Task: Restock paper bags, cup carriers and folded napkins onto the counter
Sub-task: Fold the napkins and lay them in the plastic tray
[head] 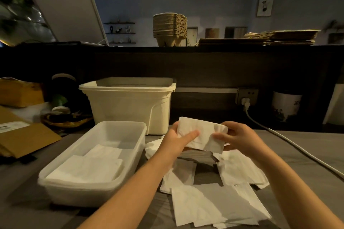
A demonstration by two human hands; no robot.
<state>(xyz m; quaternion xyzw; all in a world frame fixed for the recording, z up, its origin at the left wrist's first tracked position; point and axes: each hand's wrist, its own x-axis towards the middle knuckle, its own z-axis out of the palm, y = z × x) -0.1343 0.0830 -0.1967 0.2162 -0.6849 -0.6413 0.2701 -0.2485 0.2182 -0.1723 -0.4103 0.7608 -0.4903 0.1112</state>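
Napkin [202,135] lengthwise left-right between left hand [181,140], right hand [236,136].

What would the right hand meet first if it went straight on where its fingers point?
Probably the left hand: the right hand points leftward across the napkin both hold, toward the left thumb. Depth is unclear.

Person, two limbs in view. Left forearm [130,188] and right forearm [290,182] bare along all the length that shows. Left grip [178,139], right grip [240,135]: bare hands, slim fingers, nails short.
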